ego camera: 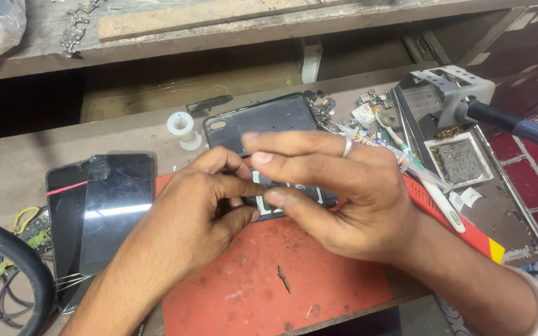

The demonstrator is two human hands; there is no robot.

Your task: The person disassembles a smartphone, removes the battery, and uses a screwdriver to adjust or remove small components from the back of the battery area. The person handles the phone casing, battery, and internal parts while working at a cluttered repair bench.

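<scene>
A black opened phone [263, 121] lies back up on the bench, its lower half over a red work mat [269, 280]. My left hand [197, 208] is curled with thumb and fingers pinched at the phone's lower edge; what it pinches is too small to tell. My right hand [334, 193], with a ring on one finger, hovers over the same spot, fingers stretched leftward, thumb touching the phone's lower part. The phone's lower half is mostly hidden by both hands.
Two dark phone screens [104, 211] lie stacked at left, beside cables [7, 292]. A white spool [183, 129] stands near the phone. At right are a soldering iron stand [453, 93] with sponge tray [459, 160], a syringe [400, 155], a white tool [446, 208] and small loose parts [344, 112].
</scene>
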